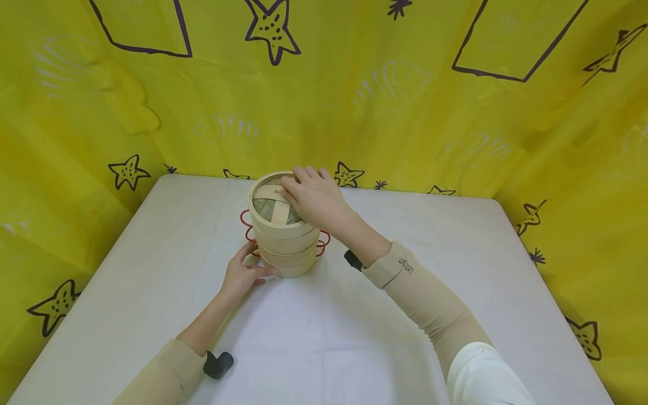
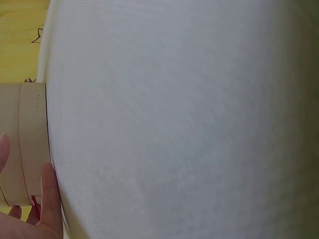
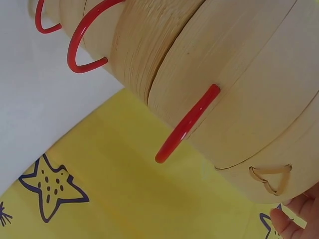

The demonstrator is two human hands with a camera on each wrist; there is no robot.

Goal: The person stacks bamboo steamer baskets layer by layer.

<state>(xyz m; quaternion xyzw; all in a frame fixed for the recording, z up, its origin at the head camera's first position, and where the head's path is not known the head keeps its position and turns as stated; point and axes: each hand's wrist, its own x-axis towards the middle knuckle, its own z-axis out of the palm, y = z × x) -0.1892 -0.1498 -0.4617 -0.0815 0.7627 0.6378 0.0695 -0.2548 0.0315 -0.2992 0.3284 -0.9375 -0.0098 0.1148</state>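
A stacked bamboo steamer with red loop handles stands toward the back of the white table. On top sits its woven lid, crossed by pale bamboo strips. My right hand grips the lid from the right, fingers spread over its top and far rim; in the right wrist view the fingertips show at the rim. My left hand holds the lowest basket at its left side, thumb in front and the other fingers around behind, beside a red handle.
White cloth covers the table. A yellow curtain printed with starfish and fish hangs behind and along both sides. Black wrist devices show near the left sleeve and beneath the right forearm.
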